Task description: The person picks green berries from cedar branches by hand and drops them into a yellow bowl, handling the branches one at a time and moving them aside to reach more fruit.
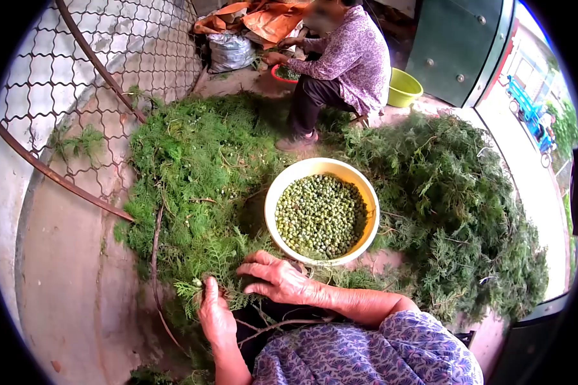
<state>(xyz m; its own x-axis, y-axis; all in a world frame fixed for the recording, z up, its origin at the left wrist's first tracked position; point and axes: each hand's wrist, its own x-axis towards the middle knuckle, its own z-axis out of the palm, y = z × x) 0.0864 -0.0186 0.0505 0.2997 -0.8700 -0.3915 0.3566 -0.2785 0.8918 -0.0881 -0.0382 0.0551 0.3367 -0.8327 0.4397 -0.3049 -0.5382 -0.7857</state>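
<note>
My left hand is closed around a leafy evergreen sprig, thumb pointing up, with a small pale green cone or berry by the thumb tip. Just to its right, my right hand reaches over the greenery with fingers apart and nothing visible in them. A bare twig lies across my lap below both hands. Beyond my right hand stands a yellow basin, holding a thick layer of small round green cones or berries.
Cut evergreen branches are heaped at left and right. Ahead, another person sits over a red bowl. A lime-green tub, a white sack, a wire mesh panel and a green door surround them.
</note>
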